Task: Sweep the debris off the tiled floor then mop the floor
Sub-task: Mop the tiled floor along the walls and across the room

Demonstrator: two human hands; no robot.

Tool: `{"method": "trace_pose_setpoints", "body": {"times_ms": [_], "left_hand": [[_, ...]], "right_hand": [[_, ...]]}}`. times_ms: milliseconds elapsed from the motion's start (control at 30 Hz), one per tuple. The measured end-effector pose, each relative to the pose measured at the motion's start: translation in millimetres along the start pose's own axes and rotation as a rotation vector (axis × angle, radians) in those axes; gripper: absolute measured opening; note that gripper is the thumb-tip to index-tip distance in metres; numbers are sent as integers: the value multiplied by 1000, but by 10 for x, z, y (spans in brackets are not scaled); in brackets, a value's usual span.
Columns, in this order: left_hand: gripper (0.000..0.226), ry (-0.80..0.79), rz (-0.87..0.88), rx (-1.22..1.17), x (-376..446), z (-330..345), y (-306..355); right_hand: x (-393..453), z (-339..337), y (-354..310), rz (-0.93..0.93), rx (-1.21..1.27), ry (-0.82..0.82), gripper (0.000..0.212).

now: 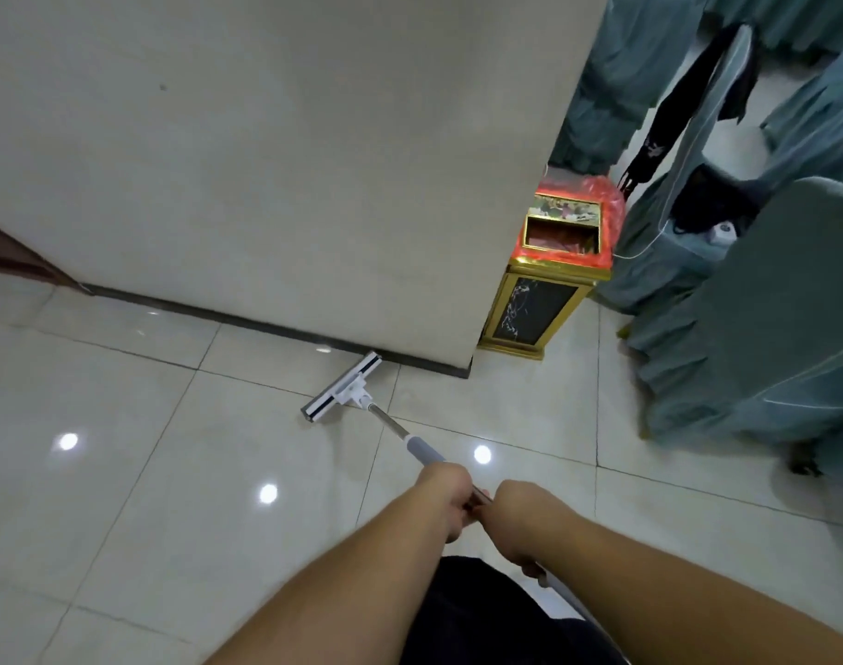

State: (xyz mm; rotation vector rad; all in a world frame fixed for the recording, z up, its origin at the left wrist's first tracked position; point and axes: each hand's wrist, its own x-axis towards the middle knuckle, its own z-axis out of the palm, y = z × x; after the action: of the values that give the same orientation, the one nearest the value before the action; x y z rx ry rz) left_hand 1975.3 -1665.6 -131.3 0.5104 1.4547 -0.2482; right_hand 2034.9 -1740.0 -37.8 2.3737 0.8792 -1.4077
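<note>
A flat mop with a white and dark head [343, 387] lies on the glossy beige tiled floor [146, 472], its far end against the dark skirting of the wall. Its metal and grey handle [410, 441] runs back toward me. My left hand [446, 496] grips the handle farther down the pole. My right hand [520, 525] grips it just behind, closer to my body. The white end of the pole shows below my right wrist. No debris is visible on the tiles.
A cream wall [266, 160] ends at a corner beside the mop head. A gold and black bin [544, 300] with a red liner stands just past that corner. Chairs in grey-green covers [755, 328] crowd the right side.
</note>
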Motion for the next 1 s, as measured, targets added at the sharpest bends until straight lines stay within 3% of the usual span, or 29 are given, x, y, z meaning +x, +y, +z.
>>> {"method": "trace_pose_setpoints", "body": {"times_ms": [67,167,300,400,500,567,667,700,767,867,1000], "left_hand": [[39,11,5,-42,32,76,166],[44,35,16,-99,114,211,412],[46,73,27,-259,226,461,679],[54,119,37,-339,313,763,869],[67,172,53,-424,402,1149,1057],[76,209,63,-463,452,1454,1163],[38,203,29,-522,428,1922,1307],[25,196,20,-547,415,2059,1358],[22,190,16,-565,454,2291,1441],[21,179,-9,-570,555,2558,1520],[23,182,-38,-620,694,2823,1548]], "right_hand": [[116,-220,-9,-23,-27,-7,17],[295,-543,-58,-1,-163,-50,13],[542,-937,21,-110,-383,-105,10],[814,-1223,199,-227,-559,-104,34],[1164,-1482,507,-259,-574,-106,32],[1360,-1690,753,-169,-473,-131,22],[1509,-2071,1115,-178,-390,-141,4],[1582,-2176,1215,-201,-386,-145,11],[1661,-2366,1349,-185,-428,-175,7],[1734,-2532,1507,-166,-465,-202,20],[1858,-2638,1727,-194,-510,-173,15]]}}
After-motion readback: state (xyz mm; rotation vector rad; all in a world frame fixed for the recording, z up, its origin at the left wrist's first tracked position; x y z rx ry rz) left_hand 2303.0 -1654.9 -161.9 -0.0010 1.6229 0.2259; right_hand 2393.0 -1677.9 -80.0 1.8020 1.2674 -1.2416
